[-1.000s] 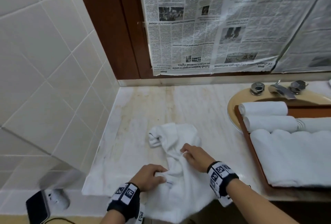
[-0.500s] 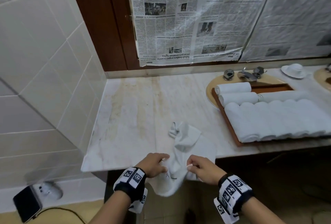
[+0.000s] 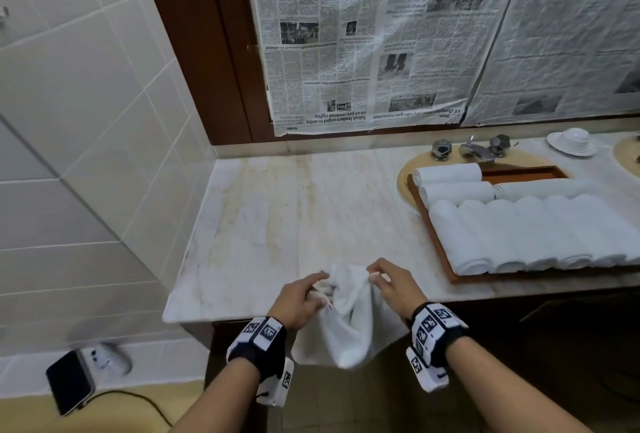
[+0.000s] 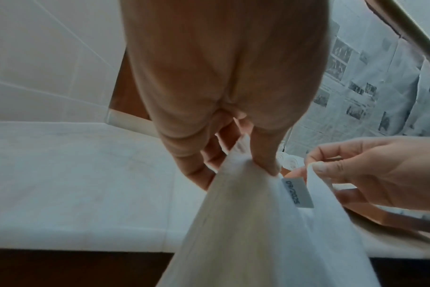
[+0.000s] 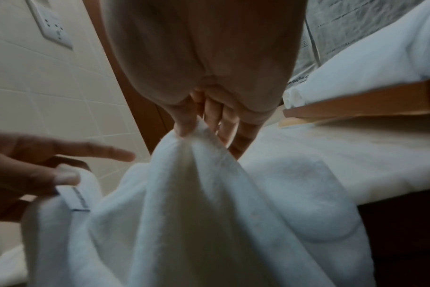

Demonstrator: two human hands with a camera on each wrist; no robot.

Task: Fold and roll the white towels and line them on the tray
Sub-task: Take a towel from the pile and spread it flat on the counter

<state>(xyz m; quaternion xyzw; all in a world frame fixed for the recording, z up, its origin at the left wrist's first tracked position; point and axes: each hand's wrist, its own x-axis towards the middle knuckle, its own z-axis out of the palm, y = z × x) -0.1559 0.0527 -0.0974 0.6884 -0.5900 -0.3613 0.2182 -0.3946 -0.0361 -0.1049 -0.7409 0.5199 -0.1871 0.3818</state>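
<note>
Gripping one white towel by its top edge, left hand and right hand pinching neighbouring corners, cloth hanging below the fingers past the desk edge. Likely the opening-out step, before any fold. Next: draw the pinched corners apart, lay flat beyond the fingers, then fold and roll. Off to the right, tray already lined with rolled towels.

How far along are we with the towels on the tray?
Done: rolled towels already line most of the wooden tray. In hand: one unfolded white towel hangs at the counter edge, pinched by the left hand and right hand. Left: fold, roll and place it.
</note>
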